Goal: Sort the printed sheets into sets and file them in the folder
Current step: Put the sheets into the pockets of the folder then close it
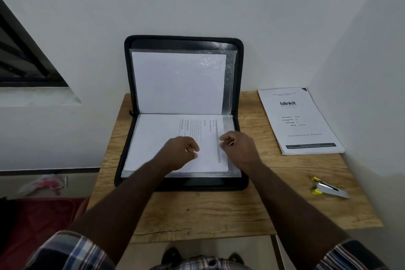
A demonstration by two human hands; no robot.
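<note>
— Folder?
— Black zip folder point(185, 39), open at the centre of the wooden counter point(197, 210). Upper half propped upright against the wall, at 12 o'clock; lower half flat on the counter. Clear plastic sleeve point(230, 68) in the upper half, with a blank white sheet point(177, 83) inside.
— And the lower half?
— Printed sheet point(175, 127), white, turned sideways, lines of small black text toward its right edge, grey bar along that edge. Lying on clear sleeves in the lower half.
— Hands?
— Left hand point(178, 151) on the middle of the printed sheet, fingers curled, tips pinched at the paper. Right hand point(237, 146) at the sheet's right edge, fingers curled, pinching that edge.
— Elsewhere?
— Stack of printed sheets point(300, 120) at 2 o'clock, well apart from the folder, "blinkit" cover page on top, dark bar near its lower edge. Yellow and silver stapler point(328, 188) at 4 o'clock, lying on the counter.
</note>
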